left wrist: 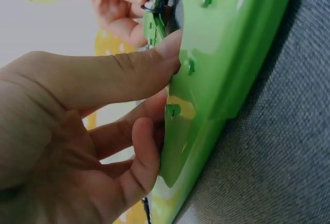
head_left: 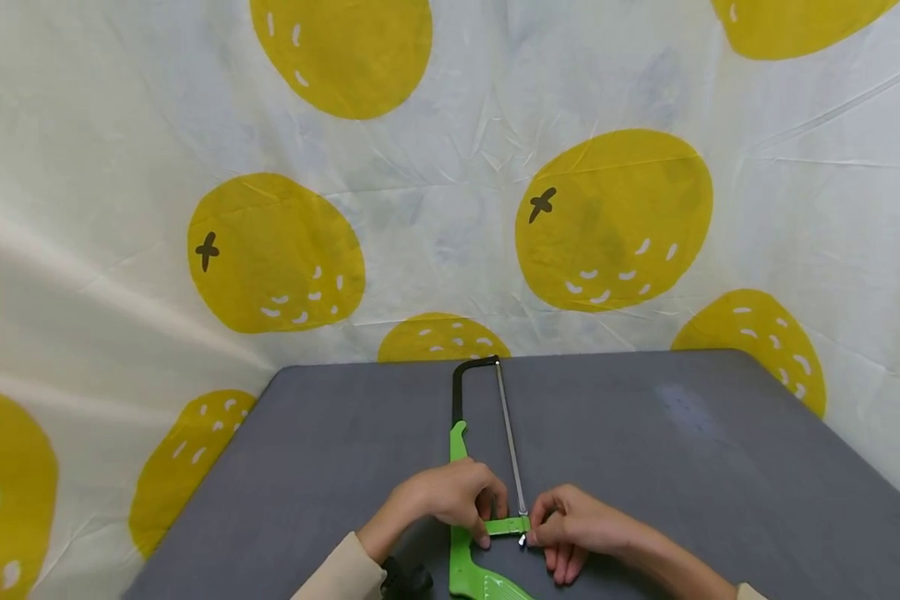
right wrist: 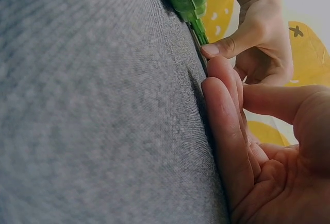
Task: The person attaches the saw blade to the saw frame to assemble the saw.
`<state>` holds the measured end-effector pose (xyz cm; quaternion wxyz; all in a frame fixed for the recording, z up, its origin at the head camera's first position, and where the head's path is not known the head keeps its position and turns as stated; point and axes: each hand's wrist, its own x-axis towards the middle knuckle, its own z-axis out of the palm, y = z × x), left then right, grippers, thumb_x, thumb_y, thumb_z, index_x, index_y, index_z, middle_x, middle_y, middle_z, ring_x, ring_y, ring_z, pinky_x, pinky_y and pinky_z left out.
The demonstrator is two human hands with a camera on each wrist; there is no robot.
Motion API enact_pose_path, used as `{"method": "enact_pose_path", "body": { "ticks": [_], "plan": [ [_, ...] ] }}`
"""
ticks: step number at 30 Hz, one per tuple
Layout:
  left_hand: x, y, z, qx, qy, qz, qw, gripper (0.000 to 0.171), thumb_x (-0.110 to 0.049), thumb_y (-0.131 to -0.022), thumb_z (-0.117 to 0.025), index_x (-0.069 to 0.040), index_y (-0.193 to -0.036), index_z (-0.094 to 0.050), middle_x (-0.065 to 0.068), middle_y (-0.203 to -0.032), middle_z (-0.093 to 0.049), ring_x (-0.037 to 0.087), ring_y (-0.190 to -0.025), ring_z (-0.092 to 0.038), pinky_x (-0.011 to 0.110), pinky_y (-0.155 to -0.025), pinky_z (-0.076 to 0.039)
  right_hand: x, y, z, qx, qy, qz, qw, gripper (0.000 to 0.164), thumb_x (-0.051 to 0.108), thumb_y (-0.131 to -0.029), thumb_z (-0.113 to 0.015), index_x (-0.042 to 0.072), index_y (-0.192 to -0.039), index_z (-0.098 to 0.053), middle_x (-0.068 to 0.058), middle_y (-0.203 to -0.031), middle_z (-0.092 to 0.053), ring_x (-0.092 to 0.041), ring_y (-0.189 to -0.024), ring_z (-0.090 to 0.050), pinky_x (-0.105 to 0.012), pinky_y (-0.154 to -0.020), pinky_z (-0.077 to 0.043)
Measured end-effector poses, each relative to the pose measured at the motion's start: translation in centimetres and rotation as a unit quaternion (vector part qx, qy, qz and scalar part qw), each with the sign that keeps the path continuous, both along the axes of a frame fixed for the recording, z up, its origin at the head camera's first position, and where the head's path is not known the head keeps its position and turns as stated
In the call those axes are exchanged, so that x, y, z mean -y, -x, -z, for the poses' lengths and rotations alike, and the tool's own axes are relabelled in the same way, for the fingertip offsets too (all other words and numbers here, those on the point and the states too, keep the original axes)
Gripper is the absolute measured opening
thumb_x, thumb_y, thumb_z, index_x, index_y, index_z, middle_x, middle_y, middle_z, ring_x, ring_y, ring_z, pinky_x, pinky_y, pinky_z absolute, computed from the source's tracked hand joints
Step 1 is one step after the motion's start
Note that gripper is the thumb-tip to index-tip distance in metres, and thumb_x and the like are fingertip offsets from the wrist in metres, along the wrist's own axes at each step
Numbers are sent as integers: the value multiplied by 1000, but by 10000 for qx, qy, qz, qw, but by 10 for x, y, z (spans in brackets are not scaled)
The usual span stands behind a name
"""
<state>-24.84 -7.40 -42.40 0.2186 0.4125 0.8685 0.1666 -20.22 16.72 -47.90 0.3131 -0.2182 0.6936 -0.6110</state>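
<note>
A hacksaw [head_left: 459, 567] lies on the grey table, its green handle toward me and its black front bow [head_left: 457, 392] pointing away. Its thin blade [head_left: 510, 437] runs along the right side to a green crosspiece [head_left: 501, 527] with a small metal wing nut [head_left: 522, 541] at the end. My left hand [head_left: 457, 493] grips the green frame by the crosspiece, thumb on its near side; the left wrist view shows the thumb against the green metal [left wrist: 216, 44]. My right hand [head_left: 581, 525] pinches the crosspiece's right end beside the wing nut, thumb against forefinger, the other fingers loosely curled.
The grey cloth-covered table [head_left: 645, 450] reaches back to a white curtain [head_left: 450, 242] printed with yellow fruit, which hangs behind it and along both sides. A pale patch [head_left: 682, 408] marks the table's right half. A black device [head_left: 407, 579] sits at my left wrist.
</note>
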Motion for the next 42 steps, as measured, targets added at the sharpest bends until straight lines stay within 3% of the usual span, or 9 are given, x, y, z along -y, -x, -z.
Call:
{"method": "enact_pose_path", "body": {
  "ticks": [17,31,42],
  "plan": [
    [-5,5,0,161,146,-97,9997,24,-18,-78,-91,-19,-94,-73,-13,-79,-65,-2,-69,-60,18,-65,-52,-6,3,-1,12,-86,41,10000,14,12,-94,-68,0,-98,-63,-1,-64,-68,-6,-49,-68,-24,-46,-55],
    [-3,4,8,340,-17,-16,9994,25,-17,-80,-90,-17,-98,-73,-12,-79,-63,-2,-68,-58,18,-65,-51,-6,0,4,10,-72,0,10000,14,13,-94,-68,0,-98,-63,-1,-63,-68,-5,-49,-68,-23,-46,-54],
    [-2,4,8,445,-15,-5,9990,24,-15,-80,-89,-16,-98,-73,-12,-80,-64,-2,-69,-59,18,-66,-52,-4,-1,4,-19,-77,16,10000,15,14,-94,-68,0,-98,-63,-1,-63,-68,-6,-49,-68,-23,-46,-54]
  ]
}}
